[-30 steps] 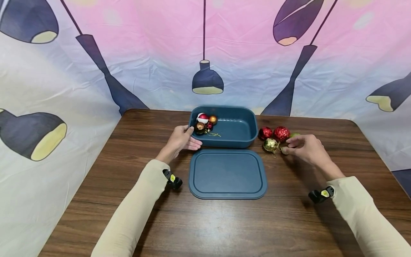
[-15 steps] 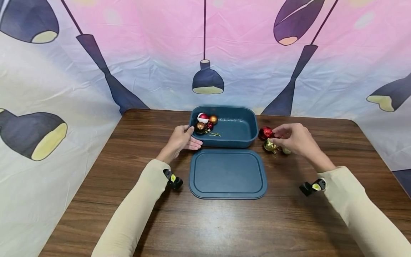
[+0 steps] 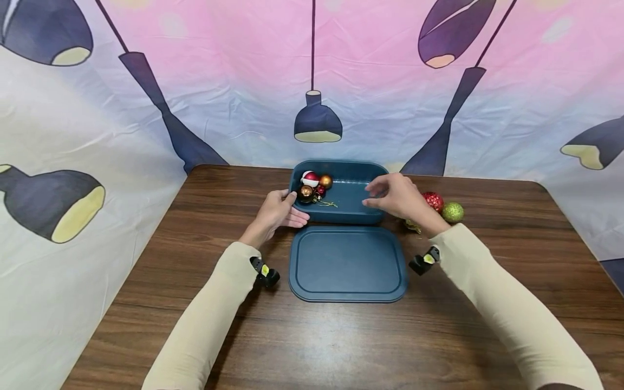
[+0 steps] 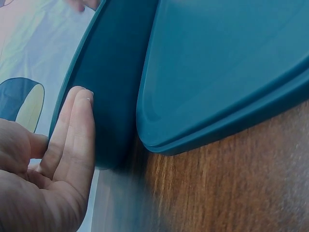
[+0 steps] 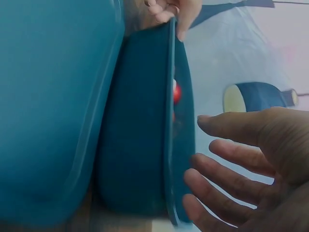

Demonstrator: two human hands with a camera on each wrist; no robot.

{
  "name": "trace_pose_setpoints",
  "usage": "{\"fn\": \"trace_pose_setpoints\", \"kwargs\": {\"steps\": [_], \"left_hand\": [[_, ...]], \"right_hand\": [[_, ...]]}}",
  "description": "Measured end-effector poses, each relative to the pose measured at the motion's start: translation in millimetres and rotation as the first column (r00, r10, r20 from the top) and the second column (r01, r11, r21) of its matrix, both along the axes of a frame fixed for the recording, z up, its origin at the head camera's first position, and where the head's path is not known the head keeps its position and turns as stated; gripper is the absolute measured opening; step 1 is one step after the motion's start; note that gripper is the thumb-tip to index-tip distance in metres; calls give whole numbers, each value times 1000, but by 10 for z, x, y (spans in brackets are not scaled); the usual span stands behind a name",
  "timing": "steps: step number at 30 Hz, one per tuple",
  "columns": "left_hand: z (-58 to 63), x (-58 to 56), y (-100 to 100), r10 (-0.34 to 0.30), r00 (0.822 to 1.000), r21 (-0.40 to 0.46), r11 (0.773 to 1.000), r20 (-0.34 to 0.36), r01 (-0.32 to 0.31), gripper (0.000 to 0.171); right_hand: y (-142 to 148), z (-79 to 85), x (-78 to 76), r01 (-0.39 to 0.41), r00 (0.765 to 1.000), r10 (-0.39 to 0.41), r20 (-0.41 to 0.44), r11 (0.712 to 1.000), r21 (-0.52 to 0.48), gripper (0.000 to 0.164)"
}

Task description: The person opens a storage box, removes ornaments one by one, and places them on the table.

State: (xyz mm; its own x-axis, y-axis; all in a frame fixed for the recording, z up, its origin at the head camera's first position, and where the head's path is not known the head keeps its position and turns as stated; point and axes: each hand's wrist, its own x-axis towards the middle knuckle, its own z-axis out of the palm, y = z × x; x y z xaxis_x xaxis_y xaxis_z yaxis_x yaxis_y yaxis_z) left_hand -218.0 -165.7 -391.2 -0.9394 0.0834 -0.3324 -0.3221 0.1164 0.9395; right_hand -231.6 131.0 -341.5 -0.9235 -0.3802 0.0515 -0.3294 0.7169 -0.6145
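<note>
A dark teal storage box (image 3: 341,217) stands near the table's far edge. My left hand (image 3: 277,214) holds its left front corner, thumb over the rim and straight fingers along the outer wall (image 4: 118,77). Several Christmas baubles lie at the box's left end, among them a red and white one (image 3: 310,179), a brown one (image 3: 305,194) and a gold one (image 3: 325,181). Over the right end hovers my right hand (image 3: 398,196), its fingers (image 5: 231,180) apart and holding nothing. Beyond its wrist are a red glitter bauble (image 3: 433,201) and a green one (image 3: 453,212).
In front of the box lies its flat teal lid (image 3: 348,265) on the wooden table (image 3: 341,341). A gold bauble (image 3: 413,226) is partly hidden under the right forearm. A printed cloth (image 3: 253,108) hangs behind the table.
My right hand has moved left from the loose baubles to above the box's right end. The green bauble shows fully again. My left hand stays on the box.
</note>
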Motion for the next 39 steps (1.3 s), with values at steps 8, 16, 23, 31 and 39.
{"fn": "trace_pose_setpoints", "kwargs": {"steps": [8,16,23,31,39], "left_hand": [[-4,-1,5,-2,1000,0,1000,-7,2,55],[3,-9,-1,-3,1000,5,1000,-3,3,54],[4,4,-1,-1,1000,0,1000,0,1,57],[-5,3,6,2,1000,-4,1000,5,-2,58],[-13,-2,-3,0,1000,0,1000,-1,0,57]], "right_hand": [[-432,-97,-198,-17,997,18,76,1000,-5,32],[-774,-236,-370,8,994,-7,105,1000,-6,34],[-946,-379,-440,37,996,-36,76,999,-22,27],[-1064,-466,-496,88,992,-86,90,996,-15,26],[-1122,-502,-531,92,993,-91,77,996,-10,25]]}}
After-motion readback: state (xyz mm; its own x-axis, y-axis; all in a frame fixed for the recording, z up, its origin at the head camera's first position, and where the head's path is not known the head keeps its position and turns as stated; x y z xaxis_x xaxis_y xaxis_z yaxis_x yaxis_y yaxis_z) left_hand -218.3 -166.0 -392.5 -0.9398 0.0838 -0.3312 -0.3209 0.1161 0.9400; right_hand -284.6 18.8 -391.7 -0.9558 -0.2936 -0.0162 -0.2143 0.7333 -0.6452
